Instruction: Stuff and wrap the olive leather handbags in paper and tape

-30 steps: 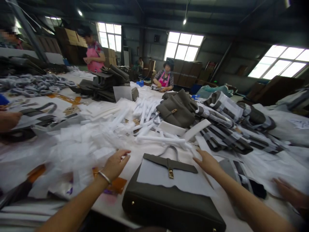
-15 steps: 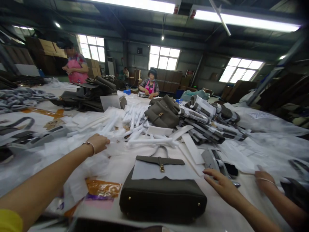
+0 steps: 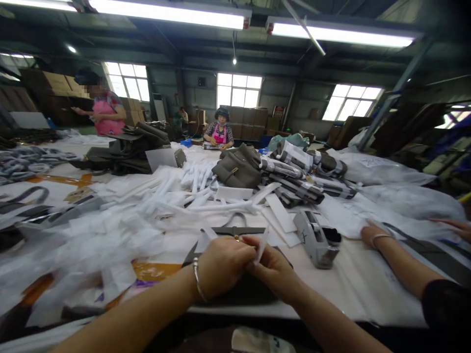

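Observation:
A dark olive handbag (image 3: 257, 290) lies on the table in front of me, mostly hidden under my hands, its handle loop (image 3: 238, 219) pointing away. Over its flap, my left hand (image 3: 226, 260) has its fingers curled inward; what they hold, if anything, is hidden. My right hand (image 3: 274, 269) meets it and pinches a small white sheet (image 3: 262, 246) that stands up between the fingers. White paper shows beside the flap.
A grey tape dispenser (image 3: 312, 240) stands right of the bag. A co-worker's hand (image 3: 375, 235) rests further right. White foam sheets (image 3: 99, 235) cover the left. Behind are white tubes (image 3: 198, 176), olive bags (image 3: 239, 166) and wrapped bundles. Two people in pink aprons work beyond.
Both my hands have come together over the bag from either side, and a small white sheet now shows between them. The camera view has shifted slightly right.

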The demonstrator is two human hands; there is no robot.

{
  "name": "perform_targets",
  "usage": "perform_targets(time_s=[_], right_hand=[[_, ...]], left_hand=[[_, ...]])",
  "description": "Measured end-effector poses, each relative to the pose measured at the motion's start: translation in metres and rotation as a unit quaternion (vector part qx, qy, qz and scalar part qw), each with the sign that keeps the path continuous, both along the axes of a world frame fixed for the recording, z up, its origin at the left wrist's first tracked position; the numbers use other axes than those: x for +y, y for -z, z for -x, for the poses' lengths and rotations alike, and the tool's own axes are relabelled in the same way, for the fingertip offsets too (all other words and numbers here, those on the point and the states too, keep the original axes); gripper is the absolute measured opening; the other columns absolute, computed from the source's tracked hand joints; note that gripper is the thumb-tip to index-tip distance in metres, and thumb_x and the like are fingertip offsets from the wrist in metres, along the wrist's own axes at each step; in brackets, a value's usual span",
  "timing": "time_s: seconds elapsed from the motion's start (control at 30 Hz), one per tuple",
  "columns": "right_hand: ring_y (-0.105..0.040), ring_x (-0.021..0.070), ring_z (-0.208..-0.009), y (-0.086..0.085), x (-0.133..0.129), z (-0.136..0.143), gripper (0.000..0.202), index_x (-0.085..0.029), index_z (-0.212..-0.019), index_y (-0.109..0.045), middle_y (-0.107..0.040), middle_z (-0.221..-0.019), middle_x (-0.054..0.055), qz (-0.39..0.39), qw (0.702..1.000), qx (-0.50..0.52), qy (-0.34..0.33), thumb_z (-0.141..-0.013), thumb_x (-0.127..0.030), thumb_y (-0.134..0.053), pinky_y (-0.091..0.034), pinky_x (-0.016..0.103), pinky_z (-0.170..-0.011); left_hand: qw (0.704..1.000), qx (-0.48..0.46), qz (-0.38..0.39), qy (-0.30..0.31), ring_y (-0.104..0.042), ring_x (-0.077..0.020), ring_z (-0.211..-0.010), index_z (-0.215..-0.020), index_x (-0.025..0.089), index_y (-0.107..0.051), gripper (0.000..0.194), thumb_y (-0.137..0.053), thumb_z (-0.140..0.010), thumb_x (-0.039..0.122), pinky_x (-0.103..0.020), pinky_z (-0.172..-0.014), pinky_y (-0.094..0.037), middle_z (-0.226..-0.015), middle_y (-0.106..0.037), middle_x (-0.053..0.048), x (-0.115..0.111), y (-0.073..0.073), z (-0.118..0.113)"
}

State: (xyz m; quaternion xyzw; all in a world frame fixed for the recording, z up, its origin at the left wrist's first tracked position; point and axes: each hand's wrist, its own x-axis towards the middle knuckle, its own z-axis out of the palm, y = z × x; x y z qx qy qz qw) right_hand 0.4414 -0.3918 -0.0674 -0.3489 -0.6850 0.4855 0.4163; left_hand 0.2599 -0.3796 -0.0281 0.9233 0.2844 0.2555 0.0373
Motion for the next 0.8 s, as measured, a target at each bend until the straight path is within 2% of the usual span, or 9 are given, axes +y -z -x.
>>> perform_targets(time_s=[0.1, 0.2, 0.27, 0.37, 0.5, 0.63, 0.73, 0.8], right_hand=[[-0.058, 0.0213, -0.100, 0.015, -0.017, -0.026, 0.025, -0.023, -0.103, -0.064, -0.065, -0.104, 0.004, -0.011, 0.998, 0.027, 0.052, -0.083, -0.037, -0.059, -0.043, 0.036, -0.092], [-0.059, 0.0177, -0.077, 0.034, -0.036, -0.075, 0.022, -0.021, -0.086, -0.068, -0.066, -0.086, 0.005, 0.015, 0.983, 0.011, 0.182, -0.083, -0.041, -0.057, -0.048, 0.029, -0.068], [-0.054, 0.0149, -0.059, 0.047, -0.048, -0.110, 0.026, -0.021, -0.081, -0.067, -0.061, -0.066, 0.003, 0.074, 0.962, 0.031, 0.259, -0.083, -0.045, -0.056, -0.041, 0.026, -0.050], [-0.046, 0.0123, -0.049, 0.067, -0.067, -0.148, 0.028, -0.021, -0.073, -0.060, -0.052, -0.056, -0.001, 0.130, 0.923, 0.099, 0.350, -0.078, -0.049, -0.060, -0.035, 0.024, -0.044], [-0.042, 0.0107, -0.048, 0.088, -0.089, -0.163, 0.035, -0.020, -0.065, -0.048, -0.047, -0.055, -0.003, 0.157, 0.886, 0.163, 0.405, -0.076, -0.049, -0.063, -0.035, 0.023, -0.044], [-0.041, 0.0078, -0.047, 0.106, -0.101, -0.158, 0.036, -0.019, -0.067, -0.046, -0.045, -0.055, -0.006, 0.187, 0.843, 0.252, 0.436, -0.073, -0.047, -0.068, -0.035, 0.020, -0.042], [-0.042, 0.0052, -0.046, 0.113, -0.101, -0.160, 0.036, -0.017, -0.072, -0.049, -0.047, -0.057, -0.006, 0.192, 0.808, 0.307, 0.464, -0.069, -0.045, -0.073, -0.036, 0.016, -0.040], [-0.043, 0.0041, -0.046, 0.113, -0.099, -0.165, 0.036, -0.017, -0.074, -0.050, -0.048, -0.058, -0.007, 0.179, 0.784, 0.341, 0.487, -0.067, -0.042, -0.075, -0.038, 0.014, -0.039]], left_hand=[[0.999, -0.002, 0.047, 0.028, -0.059, -0.0144, -0.070, -0.092, 0.020, -0.057, 0.014, -0.045, -0.087, 0.025, -0.026, -0.063, -0.041, -0.082, -0.067, -0.003, -0.014, 0.026, -0.028], [0.994, 0.044, 0.079, 0.056, -0.061, -0.0142, -0.073, -0.107, 0.023, -0.054, 0.022, -0.049, -0.086, 0.027, -0.026, -0.065, -0.041, -0.088, -0.068, -0.001, -0.013, 0.040, -0.033], [0.990, 0.090, 0.084, 0.072, -0.061, -0.0138, -0.072, -0.101, 0.023, -0.057, 0.017, -0.049, -0.085, 0.025, -0.025, -0.065, -0.040, -0.084, -0.068, 0.000, -0.008, 0.045, -0.033], [0.981, 0.156, 0.068, 0.088, -0.059, -0.0134, -0.068, -0.085, 0.020, -0.059, 0.013, -0.047, -0.086, 0.024, -0.027, -0.065, -0.038, -0.075, -0.066, 0.000, 0.002, 0.047, -0.035], [0.975, 0.198, 0.018, 0.098, -0.054, -0.0131, -0.064, -0.071, 0.019, -0.058, 0.021, -0.045, -0.087, 0.020, -0.031, -0.069, -0.034, -0.068, -0.062, -0.001, 0.016, 0.039, -0.039], [0.979, 0.178, -0.013, 0.101, -0.053, -0.0142, -0.072, -0.074, 0.020, -0.059, 0.023, -0.044, -0.089, 0.026, -0.032, -0.074, -0.031, -0.074, -0.061, -0.001, 0.036, 0.015, -0.043], [0.979, 0.167, -0.006, 0.115, -0.054, -0.0131, -0.072, -0.076, 0.020, -0.060, 0.025, -0.046, -0.088, 0.037, -0.032, -0.083, -0.032, -0.074, -0.062, 0.000, 0.065, 0.001, -0.047], [0.975, 0.179, -0.007, 0.131, -0.055, -0.0117, -0.068, -0.078, 0.021, -0.061, 0.025, -0.048, -0.087, 0.040, -0.034, -0.090, -0.030, -0.071, -0.064, 0.002, 0.091, -0.001, -0.051]])
